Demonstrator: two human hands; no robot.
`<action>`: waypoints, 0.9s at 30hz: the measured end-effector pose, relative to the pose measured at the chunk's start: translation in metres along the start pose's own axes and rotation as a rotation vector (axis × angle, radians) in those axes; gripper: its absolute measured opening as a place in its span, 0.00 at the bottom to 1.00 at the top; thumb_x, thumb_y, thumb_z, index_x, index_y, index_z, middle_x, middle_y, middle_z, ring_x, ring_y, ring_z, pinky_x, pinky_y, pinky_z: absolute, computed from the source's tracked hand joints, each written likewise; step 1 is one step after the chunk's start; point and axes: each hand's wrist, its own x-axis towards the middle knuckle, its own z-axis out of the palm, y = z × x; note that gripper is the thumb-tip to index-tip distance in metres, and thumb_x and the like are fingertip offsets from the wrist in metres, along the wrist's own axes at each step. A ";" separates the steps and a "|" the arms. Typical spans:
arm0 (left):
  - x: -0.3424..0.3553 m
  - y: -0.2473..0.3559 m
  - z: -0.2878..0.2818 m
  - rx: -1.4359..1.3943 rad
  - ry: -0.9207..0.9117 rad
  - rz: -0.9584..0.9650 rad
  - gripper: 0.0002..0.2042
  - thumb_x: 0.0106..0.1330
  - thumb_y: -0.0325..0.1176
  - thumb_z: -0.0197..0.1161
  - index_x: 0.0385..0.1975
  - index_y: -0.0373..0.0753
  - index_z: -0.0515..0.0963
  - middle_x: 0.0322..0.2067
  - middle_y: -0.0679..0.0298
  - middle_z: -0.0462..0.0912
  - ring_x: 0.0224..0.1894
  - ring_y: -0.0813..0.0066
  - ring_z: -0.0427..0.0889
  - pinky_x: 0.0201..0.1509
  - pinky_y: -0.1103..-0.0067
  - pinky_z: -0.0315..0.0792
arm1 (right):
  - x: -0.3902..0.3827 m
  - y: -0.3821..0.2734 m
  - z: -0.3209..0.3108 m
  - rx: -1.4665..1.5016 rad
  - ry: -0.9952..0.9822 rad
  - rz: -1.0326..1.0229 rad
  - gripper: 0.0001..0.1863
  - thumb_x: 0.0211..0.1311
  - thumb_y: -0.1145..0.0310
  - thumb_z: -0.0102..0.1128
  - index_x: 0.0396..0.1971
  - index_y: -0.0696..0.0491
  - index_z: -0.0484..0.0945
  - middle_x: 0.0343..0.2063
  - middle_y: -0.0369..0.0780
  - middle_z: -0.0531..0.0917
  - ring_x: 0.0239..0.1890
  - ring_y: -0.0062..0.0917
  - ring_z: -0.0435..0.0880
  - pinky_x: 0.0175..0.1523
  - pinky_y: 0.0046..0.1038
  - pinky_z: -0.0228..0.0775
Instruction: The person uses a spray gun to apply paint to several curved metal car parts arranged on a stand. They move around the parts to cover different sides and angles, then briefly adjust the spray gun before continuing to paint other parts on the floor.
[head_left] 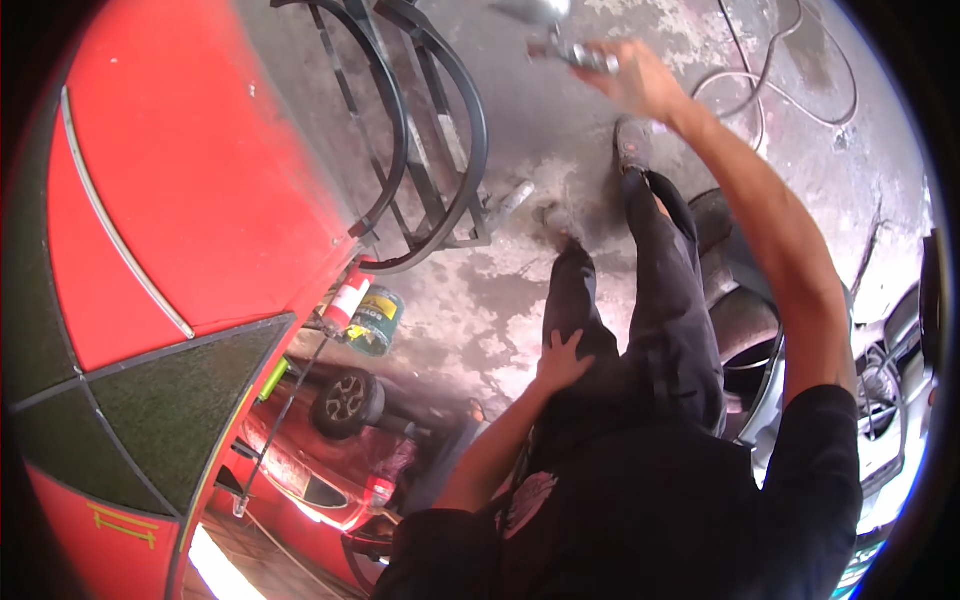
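Observation:
My right hand (640, 82) is stretched out ahead and closed around a shiny metal tool (578, 52), possibly a spray gun, held over the concrete floor. My left hand (563, 360) lies flat on my left thigh with its fingers spread and holds nothing. My legs in dark trousers (660, 300) reach forward to my shoes (630, 145). The tool's front end is blurred near the top edge.
A large red vehicle body (190, 170) fills the left. Beside it stands a black metal rack (430, 130). A green can (376, 320) and a red-and-white spray can (345, 305) sit near it. Hoses (760, 70) lie far right, a tyre (745, 320) and white car parts (890, 410) right.

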 end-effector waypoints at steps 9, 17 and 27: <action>0.004 -0.068 -0.039 0.239 0.103 0.086 0.41 0.63 0.58 0.67 0.76 0.59 0.60 0.77 0.41 0.50 0.71 0.29 0.61 0.69 0.49 0.70 | -0.226 -0.057 0.097 0.001 -0.333 0.020 0.18 0.61 0.59 0.68 0.46 0.54 0.86 0.29 0.54 0.85 0.36 0.52 0.85 0.44 0.46 0.78; 0.001 -0.136 -0.026 0.308 0.134 0.160 0.41 0.64 0.54 0.68 0.77 0.59 0.59 0.77 0.42 0.49 0.72 0.30 0.61 0.67 0.50 0.72 | -0.184 -0.070 0.103 -0.183 0.010 0.143 0.17 0.64 0.55 0.68 0.45 0.49 0.86 0.25 0.52 0.85 0.33 0.52 0.85 0.39 0.46 0.78; 0.005 -0.167 0.005 0.461 0.050 0.168 0.38 0.67 0.54 0.65 0.77 0.58 0.59 0.75 0.40 0.52 0.69 0.32 0.66 0.68 0.53 0.71 | -0.234 -0.104 0.182 -0.099 0.524 0.235 0.15 0.65 0.56 0.70 0.44 0.50 0.85 0.26 0.50 0.86 0.30 0.50 0.86 0.35 0.45 0.78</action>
